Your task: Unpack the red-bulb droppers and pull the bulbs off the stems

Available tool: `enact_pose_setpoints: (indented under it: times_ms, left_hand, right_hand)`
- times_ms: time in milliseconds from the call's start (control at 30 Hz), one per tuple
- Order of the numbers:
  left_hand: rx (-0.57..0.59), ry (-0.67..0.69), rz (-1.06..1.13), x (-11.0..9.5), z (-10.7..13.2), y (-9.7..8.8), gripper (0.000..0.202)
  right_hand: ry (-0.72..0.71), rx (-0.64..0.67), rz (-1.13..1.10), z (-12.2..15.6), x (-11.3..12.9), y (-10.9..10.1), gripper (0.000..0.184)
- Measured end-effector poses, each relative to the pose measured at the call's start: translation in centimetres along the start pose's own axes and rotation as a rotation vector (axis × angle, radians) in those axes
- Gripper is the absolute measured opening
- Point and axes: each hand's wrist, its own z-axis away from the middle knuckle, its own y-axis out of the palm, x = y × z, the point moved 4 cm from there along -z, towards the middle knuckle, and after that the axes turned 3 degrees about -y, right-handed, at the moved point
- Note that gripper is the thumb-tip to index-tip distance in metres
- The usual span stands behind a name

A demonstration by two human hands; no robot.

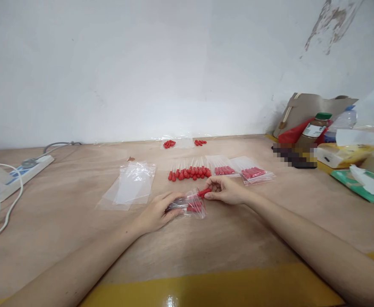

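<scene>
Gripping the clear bag [191, 207] flat under the left hand [156, 214] to steady its mouth, and pinching a red-bulbed dropper [204, 192] there with the right hand [227, 190].

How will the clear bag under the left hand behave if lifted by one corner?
Probably floppy: the clear bag is thin film, crumpled under the left hand. Likely light, holding only a few red-bulbed droppers. They may slide out, since its mouth looks open where the right hand pinches one dropper.
</scene>
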Motion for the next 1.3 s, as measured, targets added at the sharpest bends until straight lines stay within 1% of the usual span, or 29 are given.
enact_pose_setpoints:
  times_ms: [133, 233, 300, 367, 433, 467, 500, 567, 633, 667, 733, 800, 867, 900, 967, 1133, 1200, 1300]
  left_hand:
    - [0.002, -0.002, 0.008, 0.1, 0.0, 0.1, 0.032]
    - [-0.002, 0.009, 0.022, 0.1, 0.1, 0.0, 0.033]
    - [0.015, 0.004, 0.042, 0.0, 0.1, -0.1, 0.035]
    - [0.044, -0.010, 0.087, 0.0, 0.1, -0.4, 0.041]
    - [0.049, -0.034, 0.165, 0.1, 0.0, -0.6, 0.047]
    - [0.017, -0.056, 0.215, 0.3, -0.2, -0.7, 0.049]
    - [-0.043, -0.085, 0.269, 0.7, -0.4, -0.8, 0.050]
    - [-0.222, -0.146, 0.390, 1.8, -0.8, -1.1, 0.050]
    - [-0.392, -0.205, 0.525, 3.2, -1.1, -1.1, 0.054]
    - [-0.443, -0.238, 0.591, 3.9, -1.3, -0.9, 0.058]
    - [-0.485, -0.312, 0.709, 5.1, -1.5, -0.5, 0.071]
    - [-0.485, -0.380, 0.794, 6.0, -1.7, -0.1, 0.083]
    - [-0.474, -0.430, 0.848, 6.5, -1.7, -0.1, 0.090]
    - [-0.468, -0.453, 0.863, 6.7, -1.7, -0.1, 0.091]
    - [-0.451, -0.488, 0.875, 6.8, -1.7, -0.3, 0.090]
    - [-0.353, -0.479, 0.869, 6.3, -1.8, -0.7, 0.081]
    - [-0.310, -0.469, 0.869, 6.1, -1.9, -0.7, 0.078]
    - [-0.313, -0.486, 0.857, 6.1, -1.9, -0.8, 0.076]
  right_hand:
    - [0.038, 0.049, -0.060, -0.1, -0.5, -1.5, 0.030]
    - [0.065, -0.004, -0.124, 0.0, -0.3, -4.1, 0.032]
    - [0.096, -0.104, -0.162, 0.3, -0.1, -6.5, 0.034]
    - [0.076, -0.260, -0.217, 0.4, 0.5, -8.9, 0.034]
    - [-0.026, -0.424, -0.267, 0.2, 1.5, -10.5, 0.033]
    - [-0.089, -0.495, -0.271, -0.1, 2.1, -10.7, 0.033]
    - [-0.155, -0.549, -0.252, -0.5, 2.7, -10.5, 0.031]
    - [-0.272, -0.612, -0.143, -1.8, 4.0, -8.8, 0.027]
    - [-0.426, -0.628, 0.052, -3.6, 5.2, -5.8, 0.018]
    - [-0.494, -0.609, 0.193, -4.6, 5.7, -4.0, 0.013]
    - [-0.604, -0.500, 0.495, -6.8, 6.3, -0.2, 0.011]
    - [-0.632, -0.318, 0.755, -8.9, 6.2, 3.0, 0.014]
    - [-0.615, -0.183, 0.928, -10.5, 5.8, 5.0, 0.016]
    - [-0.599, -0.134, 0.974, -11.0, 5.7, 5.7, 0.017]
    - [-0.572, -0.076, 1.011, -11.7, 5.4, 6.7, 0.019]
    - [-0.564, -0.013, 1.008, -11.8, 4.9, 7.9, 0.013]
    - [-0.557, -0.044, 0.971, -11.1, 5.0, 7.4, 0.016]
    - [-0.528, -0.180, 0.820, -9.2, 5.4, 5.1, 0.022]
